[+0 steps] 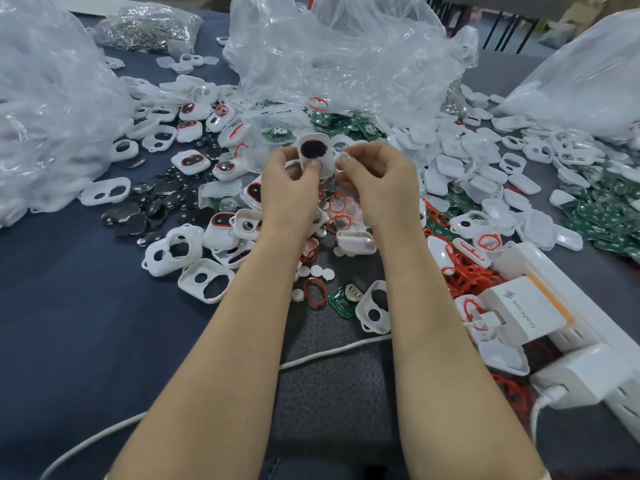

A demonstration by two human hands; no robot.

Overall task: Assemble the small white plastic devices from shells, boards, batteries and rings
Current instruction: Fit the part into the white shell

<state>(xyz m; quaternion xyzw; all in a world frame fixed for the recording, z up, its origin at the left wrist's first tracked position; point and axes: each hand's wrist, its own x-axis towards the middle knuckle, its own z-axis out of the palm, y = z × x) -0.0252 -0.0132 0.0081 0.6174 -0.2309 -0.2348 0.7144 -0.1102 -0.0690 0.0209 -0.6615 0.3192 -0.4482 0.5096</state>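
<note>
My left hand (289, 188) grips a small white shell (316, 154) above the table, thumb pressed on its lower face. A dark round insert with a red edge fills the shell's opening. My right hand (375, 183) is beside it, fingertips pinching a small white piece (343, 157) at the shell's right edge. Loose white shells (207, 280), red rings (315, 292), green boards (344, 299) and dark round inserts (152, 202) lie scattered around both hands.
Big clear plastic bags (332, 53) stand at the back, left and right. A bag of metal parts (152, 26) sits far left. White power strip with chargers (540, 317) lies at right; a white cable (332, 353) crosses the dark pad between my forearms.
</note>
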